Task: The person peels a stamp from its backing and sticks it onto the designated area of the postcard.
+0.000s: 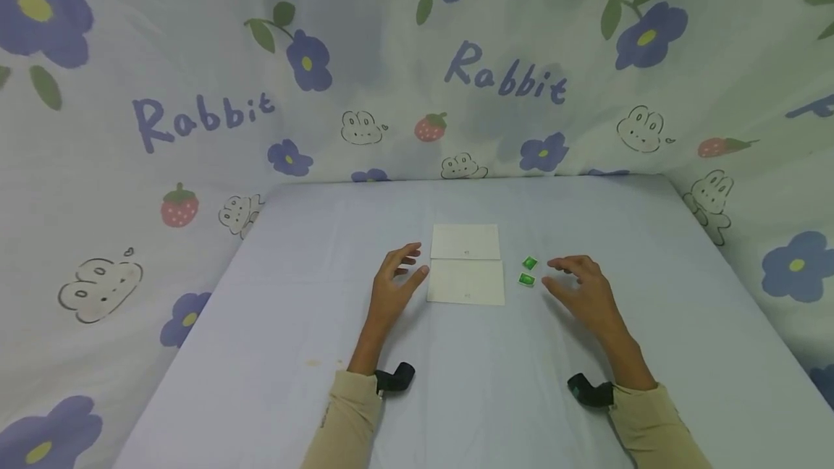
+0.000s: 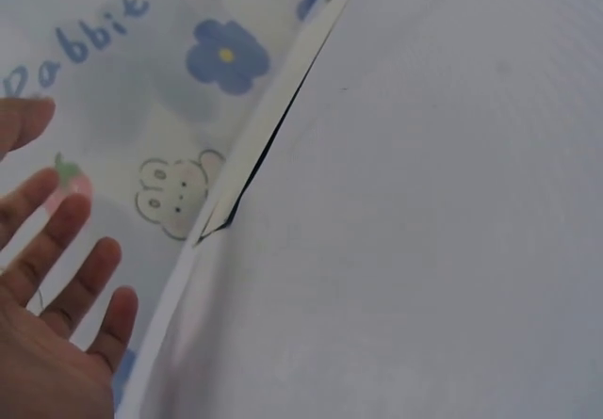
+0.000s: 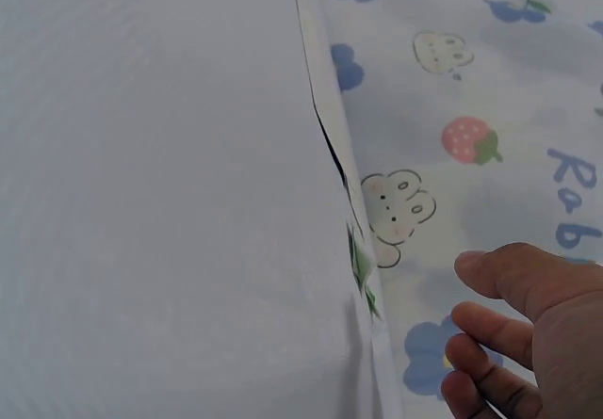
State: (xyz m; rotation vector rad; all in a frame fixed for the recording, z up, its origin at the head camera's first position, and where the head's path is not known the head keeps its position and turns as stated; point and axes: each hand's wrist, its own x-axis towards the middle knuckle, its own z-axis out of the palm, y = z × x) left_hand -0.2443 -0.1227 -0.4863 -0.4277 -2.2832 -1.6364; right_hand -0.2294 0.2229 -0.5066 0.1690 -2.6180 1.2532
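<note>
Two cream paper rectangles (image 1: 465, 242), perhaps envelopes or cards, lie one above the other with their long edges meeting. Each bears a small faint mark near its lower edge. To their right are two small green stamp-like pieces (image 1: 526, 280) with pale borders, lying apart. My left hand (image 1: 396, 281) hovers just left of the papers, fingers relaxed and apart, holding nothing. My right hand (image 1: 589, 295) is just right of the green pieces, thumb and fingers parted around air. The left wrist view shows the left hand (image 2: 57, 315) with spread fingers; in the right wrist view the right hand's fingers curve loosely.
A white cloth covers the table (image 1: 313, 252). Behind and beside it hangs a curtain (image 1: 391, 64) printed with flowers, rabbits and strawberries. Black wrist cameras (image 1: 589, 389) sit at the cuffs of the beige sleeves (image 1: 345, 411).
</note>
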